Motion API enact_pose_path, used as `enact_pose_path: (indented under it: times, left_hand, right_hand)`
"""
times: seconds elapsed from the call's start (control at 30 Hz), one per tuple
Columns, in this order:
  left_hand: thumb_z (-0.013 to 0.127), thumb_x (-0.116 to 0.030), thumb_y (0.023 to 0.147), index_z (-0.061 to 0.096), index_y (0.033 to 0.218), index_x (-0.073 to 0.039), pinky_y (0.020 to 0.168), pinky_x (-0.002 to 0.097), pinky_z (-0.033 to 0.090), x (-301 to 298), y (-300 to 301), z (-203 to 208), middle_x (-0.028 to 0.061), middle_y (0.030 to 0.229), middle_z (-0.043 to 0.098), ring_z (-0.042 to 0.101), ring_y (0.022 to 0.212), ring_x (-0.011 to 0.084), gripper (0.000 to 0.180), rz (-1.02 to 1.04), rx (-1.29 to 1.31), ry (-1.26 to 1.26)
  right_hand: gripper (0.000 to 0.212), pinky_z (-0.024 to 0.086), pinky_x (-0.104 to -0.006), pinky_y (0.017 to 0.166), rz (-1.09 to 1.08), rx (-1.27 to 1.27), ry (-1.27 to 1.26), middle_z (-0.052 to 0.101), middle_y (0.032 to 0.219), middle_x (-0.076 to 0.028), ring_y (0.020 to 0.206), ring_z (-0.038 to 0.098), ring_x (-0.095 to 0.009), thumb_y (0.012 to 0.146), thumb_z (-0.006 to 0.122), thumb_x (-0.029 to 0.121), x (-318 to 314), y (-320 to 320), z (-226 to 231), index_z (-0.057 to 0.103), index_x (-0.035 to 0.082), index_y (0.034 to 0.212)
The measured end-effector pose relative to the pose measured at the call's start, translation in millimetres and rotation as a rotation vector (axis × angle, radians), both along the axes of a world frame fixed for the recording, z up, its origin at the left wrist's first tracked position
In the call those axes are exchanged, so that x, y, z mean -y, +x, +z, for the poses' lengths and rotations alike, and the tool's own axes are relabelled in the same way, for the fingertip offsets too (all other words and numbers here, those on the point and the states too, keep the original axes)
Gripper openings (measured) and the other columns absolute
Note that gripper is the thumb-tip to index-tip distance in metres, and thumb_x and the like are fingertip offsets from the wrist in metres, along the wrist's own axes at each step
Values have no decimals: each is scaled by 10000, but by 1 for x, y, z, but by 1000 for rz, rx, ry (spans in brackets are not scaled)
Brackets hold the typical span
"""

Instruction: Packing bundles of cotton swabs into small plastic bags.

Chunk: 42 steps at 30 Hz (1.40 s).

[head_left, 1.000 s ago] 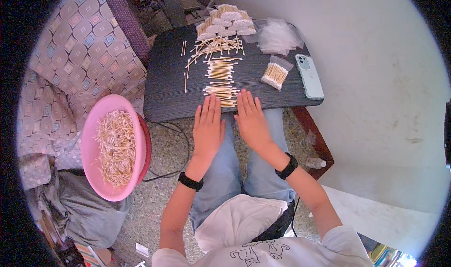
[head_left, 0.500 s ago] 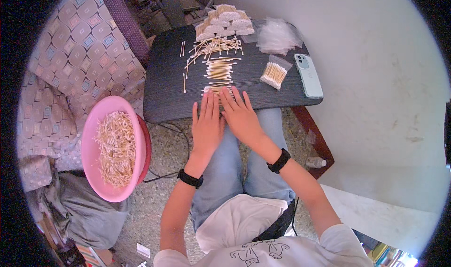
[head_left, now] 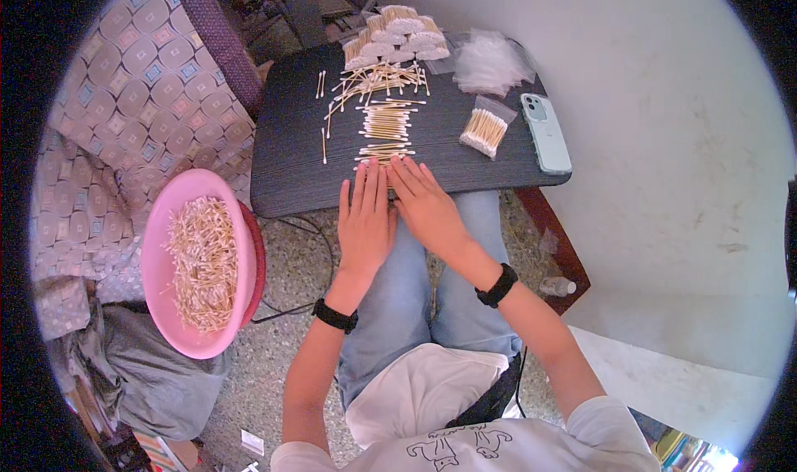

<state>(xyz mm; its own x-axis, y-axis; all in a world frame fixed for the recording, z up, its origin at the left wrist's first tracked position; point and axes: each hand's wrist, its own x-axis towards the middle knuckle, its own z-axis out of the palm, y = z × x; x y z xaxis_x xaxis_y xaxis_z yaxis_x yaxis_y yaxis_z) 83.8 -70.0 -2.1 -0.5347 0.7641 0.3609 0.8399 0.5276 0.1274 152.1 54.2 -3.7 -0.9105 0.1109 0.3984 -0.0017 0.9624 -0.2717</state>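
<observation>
My left hand [head_left: 365, 223] and my right hand [head_left: 425, 208] lie side by side at the near edge of a small black table [head_left: 282, 156]. Both have fingers stretched out flat over the near end of a column of cotton swabs [head_left: 386, 124], covering part of it. The swabs there lie crosswise, roughly parallel. Beyond them is a loose, tangled heap of cotton swabs [head_left: 378, 80]. A single swab [head_left: 324, 145] rests left of the column. To the right sits a clear bag of cotton swabs [head_left: 484, 132].
Filled swab bags [head_left: 398, 36] are stacked at the table's far edge, beside empty clear bags [head_left: 491, 63]. A pale phone [head_left: 546, 136] lies at the right. Left of the table, a pink basin [head_left: 158, 281] holds many loose swabs. A wall [head_left: 664, 156] rises at the right.
Both hands have shifted very slightly toward me, the right one most visibly, and a little more of the swab column shows past the fingertips. Other things stay where they were.
</observation>
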Motion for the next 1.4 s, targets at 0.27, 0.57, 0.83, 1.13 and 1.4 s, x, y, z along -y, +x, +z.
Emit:
enact_pose_path:
  times: [0.27, 0.57, 0.83, 1.13, 1.4]
  left_hand:
    - [574, -133, 775, 335, 1374, 33, 1125, 425, 197, -7, -5, 1, 169, 1457, 310, 261, 1373, 274, 666, -15, -3, -10]
    - [607, -63, 715, 325, 1372, 43, 1130, 438, 204, -10, -15, 3, 190, 1445, 314, 272, 1360, 321, 723, -68, 47, 41]
    - [619, -77, 700, 380, 1350, 14, 1123, 449, 210, -10, -23, 6, 173, 1408, 370, 318, 1335, 299, 699, -73, 42, 11]
    - [630, -94, 678, 379, 1344, 3, 1113, 448, 240, -12, -30, 9, 161, 1378, 397, 348, 1308, 312, 719, -106, 77, 74]
    - [612, -101, 712, 318, 1384, 16, 1118, 435, 227, -9, -24, 4, 163, 1454, 313, 283, 1361, 289, 743, -66, 96, 23]
  right_hand:
    - [604, 296, -395, 1095, 16, -1, -110, 432, 1379, -146, 1278, 405, -287, 790, 629, 222, -6, -1, 8, 432, 0, 1316]
    - [730, 262, -409, 1104, -37, 0, 130, 362, 1434, -137, 1323, 342, -270, 763, 654, 349, -9, -6, 4, 389, 14, 1355]
    - [756, 216, -431, 1120, 37, 38, -11, 311, 1461, -144, 1333, 320, -288, 769, 643, 392, -18, -11, 12, 374, 3, 1358]
    - [654, 235, -449, 1105, -18, 12, 85, 345, 1441, -147, 1334, 318, -295, 854, 540, 431, -25, -19, 6, 409, 17, 1343]
    - [634, 231, -441, 1108, -21, 22, 108, 362, 1435, -135, 1337, 318, -277, 865, 538, 406, -18, -14, 3, 405, 14, 1346]
